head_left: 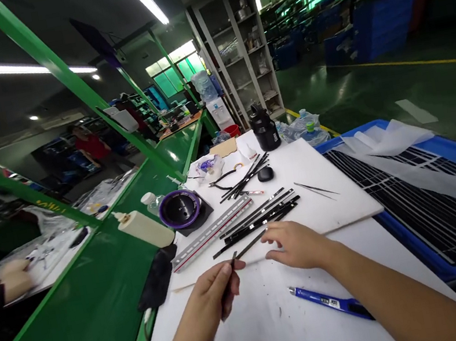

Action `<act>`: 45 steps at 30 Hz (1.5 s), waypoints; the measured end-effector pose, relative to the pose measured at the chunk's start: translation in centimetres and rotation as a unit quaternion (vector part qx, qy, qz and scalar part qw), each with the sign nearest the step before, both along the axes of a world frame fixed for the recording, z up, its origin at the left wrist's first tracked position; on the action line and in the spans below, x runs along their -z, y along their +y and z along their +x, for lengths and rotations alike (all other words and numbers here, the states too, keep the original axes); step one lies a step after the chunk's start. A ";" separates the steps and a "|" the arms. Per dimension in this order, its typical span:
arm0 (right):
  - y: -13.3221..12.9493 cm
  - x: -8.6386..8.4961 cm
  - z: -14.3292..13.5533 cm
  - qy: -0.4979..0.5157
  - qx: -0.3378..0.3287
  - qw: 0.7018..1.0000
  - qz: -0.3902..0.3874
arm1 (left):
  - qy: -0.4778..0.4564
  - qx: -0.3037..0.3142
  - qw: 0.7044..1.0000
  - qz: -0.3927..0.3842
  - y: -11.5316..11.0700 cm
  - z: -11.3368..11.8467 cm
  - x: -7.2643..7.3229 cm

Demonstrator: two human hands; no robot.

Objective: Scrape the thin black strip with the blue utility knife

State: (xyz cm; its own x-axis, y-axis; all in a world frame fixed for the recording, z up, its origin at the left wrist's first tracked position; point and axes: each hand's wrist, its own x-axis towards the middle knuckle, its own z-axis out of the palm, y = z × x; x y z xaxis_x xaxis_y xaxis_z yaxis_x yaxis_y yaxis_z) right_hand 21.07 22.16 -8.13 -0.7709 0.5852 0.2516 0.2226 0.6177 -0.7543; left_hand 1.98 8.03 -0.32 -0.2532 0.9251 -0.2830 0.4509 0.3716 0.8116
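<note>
My left hand [218, 292] is closed around a thin dark strip [250, 244], which slants up and to the right toward my other hand. Fingers curved and apart, my right hand [291, 244] hovers by the strip's far end; whether it touches the strip is hard to tell. Just beyond lie several black strips [258, 219] on a white board [336, 210], beside a silver slotted rail [212, 233]. A blue pen-like tool [328, 300] rests on the white table below my right hand. Tweezers [317, 189] lie farther right on the board.
Behind stand a black bottle [265, 128], a purple-rimmed bowl [179, 209] and a cream squeeze bottle [145, 227]. Pliers [223, 182] lie near a black mouse [265, 174]. At right, a blue tray [434, 274] holds many dark strips. Another person's hand [16, 279] shows at left.
</note>
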 end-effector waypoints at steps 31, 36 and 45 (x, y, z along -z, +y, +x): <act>-3.8 -6.3 5.7 -0.089 0.097 0.990 0.051 | -0.341 -0.106 0.925 -0.129 -17.7 -2.7 5.3; -9.3 -2.0 8.4 -0.140 0.116 0.968 0.175 | -0.376 -0.100 0.902 -0.185 -16.4 -0.8 7.8; -15.2 0.9 5.7 -0.057 0.208 0.974 0.063 | -0.463 -0.118 0.865 -0.155 -16.7 0.9 10.0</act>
State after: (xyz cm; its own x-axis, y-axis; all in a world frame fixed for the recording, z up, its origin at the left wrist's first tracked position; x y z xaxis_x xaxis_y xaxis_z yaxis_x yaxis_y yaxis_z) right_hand 26.78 6.94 -9.02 -0.5001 0.8237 0.2674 0.5520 0.5411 -0.6345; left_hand 2.91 -8.66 -10.35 0.0427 0.7219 -0.6907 -0.4578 0.6286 0.6287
